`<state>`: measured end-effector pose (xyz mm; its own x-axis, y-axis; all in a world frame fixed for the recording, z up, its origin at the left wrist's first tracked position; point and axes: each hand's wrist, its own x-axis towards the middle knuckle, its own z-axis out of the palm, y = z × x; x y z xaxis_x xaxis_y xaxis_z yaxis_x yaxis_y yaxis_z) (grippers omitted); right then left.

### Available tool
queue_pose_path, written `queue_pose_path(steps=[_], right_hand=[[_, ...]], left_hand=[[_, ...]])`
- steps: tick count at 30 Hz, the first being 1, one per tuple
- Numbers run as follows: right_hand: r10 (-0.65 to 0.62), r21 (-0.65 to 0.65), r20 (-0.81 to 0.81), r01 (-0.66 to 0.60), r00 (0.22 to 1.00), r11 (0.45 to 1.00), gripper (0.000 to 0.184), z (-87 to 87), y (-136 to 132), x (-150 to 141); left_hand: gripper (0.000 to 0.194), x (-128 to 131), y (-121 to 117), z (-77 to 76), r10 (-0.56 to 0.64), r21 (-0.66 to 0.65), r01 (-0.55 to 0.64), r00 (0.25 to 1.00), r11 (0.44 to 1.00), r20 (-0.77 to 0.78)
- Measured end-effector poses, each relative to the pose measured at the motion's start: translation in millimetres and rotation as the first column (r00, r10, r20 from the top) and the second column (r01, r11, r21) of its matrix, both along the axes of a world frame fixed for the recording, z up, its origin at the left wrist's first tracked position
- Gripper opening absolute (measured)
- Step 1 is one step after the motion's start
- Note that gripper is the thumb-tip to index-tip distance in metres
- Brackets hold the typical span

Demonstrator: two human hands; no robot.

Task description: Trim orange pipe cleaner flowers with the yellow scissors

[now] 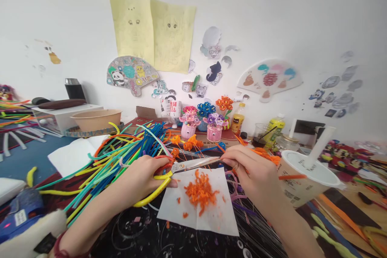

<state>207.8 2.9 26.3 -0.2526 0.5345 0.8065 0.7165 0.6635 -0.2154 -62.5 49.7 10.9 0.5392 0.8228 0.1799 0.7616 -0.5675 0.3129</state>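
Note:
My left hand (148, 175) is closed round the handles of a pair of scissors (193, 164) with a yellow loop, the blades pointing right and slightly apart. My right hand (242, 161) is pinched at the blade tips. An orange pipe cleaner (292, 177) sticks out behind my right wrist and appears to run into that hand; the part between my fingers is mostly hidden. Below the blades, a pile of orange fluffy clippings (201, 191) lies on a white paper sheet (223, 219). Orange pipe-cleaner flowers (192, 143) on thin stems are just beyond the scissors.
Many coloured pipe cleaners (121, 161) spread to the left. A glue gun (26, 213) lies at the left front. Small pots of fuzzy flowers (188, 129) stand at the back beside a yellow drink bottle (238, 119). A lidded cup with a straw (302, 193) stands close to my right forearm.

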Motion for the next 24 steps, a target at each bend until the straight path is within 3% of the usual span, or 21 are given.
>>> queue_pose_path(steps=[24], right_hand=[[-0.018, 0.028, 0.001, 0.018, 1.000, 0.999, 0.022, 1.2, -1.0, -1.7]], left_hand=[[0.046, -1.1, 0.5, -3.1, 0.024, -0.002, -0.024, 1.000, 1.000, 0.020]])
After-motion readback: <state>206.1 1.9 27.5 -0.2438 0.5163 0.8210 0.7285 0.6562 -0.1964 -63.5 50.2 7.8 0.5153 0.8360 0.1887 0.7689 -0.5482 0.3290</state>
